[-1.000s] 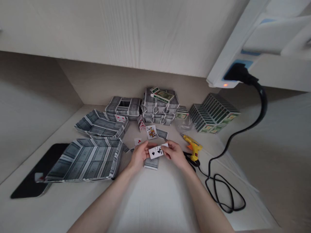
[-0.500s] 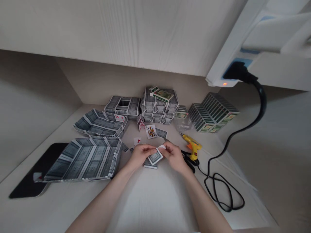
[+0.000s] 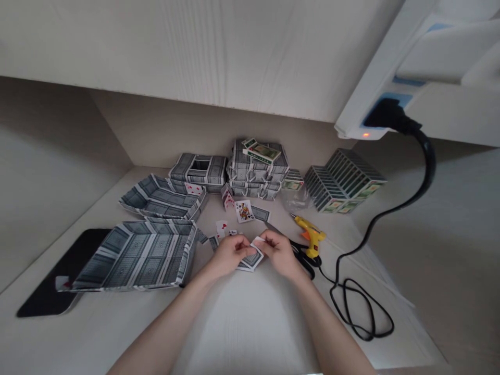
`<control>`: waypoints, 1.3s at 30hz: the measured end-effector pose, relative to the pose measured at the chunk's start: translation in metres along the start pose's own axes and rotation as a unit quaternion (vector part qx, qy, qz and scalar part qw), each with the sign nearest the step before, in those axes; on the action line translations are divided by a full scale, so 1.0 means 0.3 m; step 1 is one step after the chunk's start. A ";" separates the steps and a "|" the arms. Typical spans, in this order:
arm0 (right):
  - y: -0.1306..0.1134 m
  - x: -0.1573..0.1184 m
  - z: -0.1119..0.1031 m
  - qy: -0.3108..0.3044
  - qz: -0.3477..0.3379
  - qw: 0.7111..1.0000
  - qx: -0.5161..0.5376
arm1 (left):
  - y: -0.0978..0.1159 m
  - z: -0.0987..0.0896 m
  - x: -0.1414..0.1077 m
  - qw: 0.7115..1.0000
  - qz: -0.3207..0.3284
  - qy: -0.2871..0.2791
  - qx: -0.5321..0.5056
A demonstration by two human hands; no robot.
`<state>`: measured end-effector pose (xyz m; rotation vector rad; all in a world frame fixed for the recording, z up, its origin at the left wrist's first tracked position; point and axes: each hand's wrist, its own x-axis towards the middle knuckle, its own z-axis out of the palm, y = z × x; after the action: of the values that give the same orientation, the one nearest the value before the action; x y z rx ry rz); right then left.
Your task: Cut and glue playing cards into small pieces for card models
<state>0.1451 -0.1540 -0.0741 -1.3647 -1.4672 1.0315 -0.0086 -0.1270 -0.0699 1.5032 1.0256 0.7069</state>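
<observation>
Near the middle of the white tabletop, my left hand point(image 3: 231, 255) pinches the left side of a grey-backed playing card point(image 3: 253, 257). My right hand point(image 3: 278, 251) grips the same card at its upper right, where a white edge or fold shows. Another grey-backed card lies partly hidden beneath it. Just beyond the hands are a queen card point(image 3: 244, 211), a face-down card point(image 3: 260, 213), a red-marked card point(image 3: 221, 228) and a bent card standing up point(image 3: 227, 197). Dark scissors, partly hidden, reach out behind my right hand.
Two open trays made of cards point(image 3: 148, 258) point(image 3: 164, 198) stand at left, one over a black pad point(image 3: 42, 291). Card-covered boxes point(image 3: 258, 169) are at the back. A yellow glue gun point(image 3: 311, 234), its black cord point(image 3: 367, 312) and stacked card packs point(image 3: 344, 179) occupy the right.
The held card has shifted slightly right and down, and its angle has changed. More of the cards behind my left hand show. The whole view has moved slightly.
</observation>
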 end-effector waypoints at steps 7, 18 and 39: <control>-0.030 0.002 -0.001 0.053 -0.029 0.998 -0.006 | -0.029 0.029 0.000 0.998 0.013 0.052 -0.022; -0.057 0.004 -0.004 0.042 0.045 0.991 0.116 | -0.026 0.043 -0.012 0.998 0.044 -0.048 -0.007; -0.081 -0.005 -0.012 -0.059 0.112 0.948 0.292 | 0.004 0.043 -0.049 0.994 0.047 -0.081 -0.049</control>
<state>0.1415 -0.1569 -0.0501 -1.0570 -0.9748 1.5665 -0.0035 -0.1459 -0.0697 1.5046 0.7926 0.6792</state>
